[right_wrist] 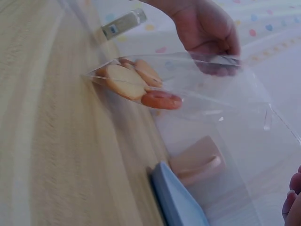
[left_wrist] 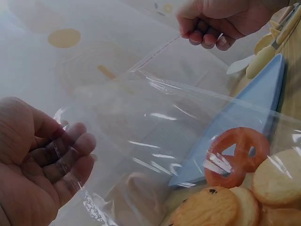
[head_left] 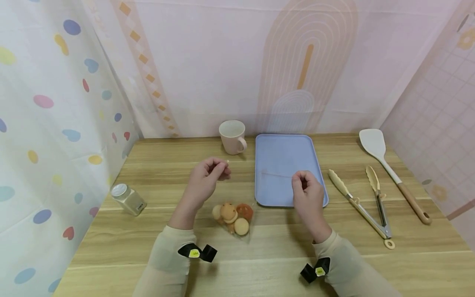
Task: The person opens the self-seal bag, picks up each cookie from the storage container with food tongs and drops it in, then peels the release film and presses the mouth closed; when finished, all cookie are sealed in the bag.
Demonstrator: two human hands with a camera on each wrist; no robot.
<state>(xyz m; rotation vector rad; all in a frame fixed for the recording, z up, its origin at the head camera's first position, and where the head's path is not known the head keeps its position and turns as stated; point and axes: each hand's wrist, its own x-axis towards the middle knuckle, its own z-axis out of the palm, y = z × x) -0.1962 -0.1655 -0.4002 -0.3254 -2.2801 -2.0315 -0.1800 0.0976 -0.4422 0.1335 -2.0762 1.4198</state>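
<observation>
A clear plastic bag (left_wrist: 155,117) stretches between the two hands, cookies in its bottom corner hanging over the table. My left hand (head_left: 205,179) pinches one upper edge of the film; my right hand (head_left: 309,198) pinches the opposite edge, above the blue tray. Through the film I see a reddish pretzel-shaped cookie (left_wrist: 218,178), a pale round cookie (left_wrist: 282,179) and a browner round cookie (left_wrist: 204,207) with dark specks. In the right wrist view the left hand (right_wrist: 209,37) grips the film, while only fingertips of the right hand (right_wrist: 292,200) show.
Behind the bag stands a pink mug (head_left: 232,138), beside a blue tray (head_left: 282,194). A glass jar (head_left: 130,200) with a metal lid lies tilted at the left. To the right are tongs (head_left: 371,216) and a white spatula (head_left: 372,142) with a wooden handle.
</observation>
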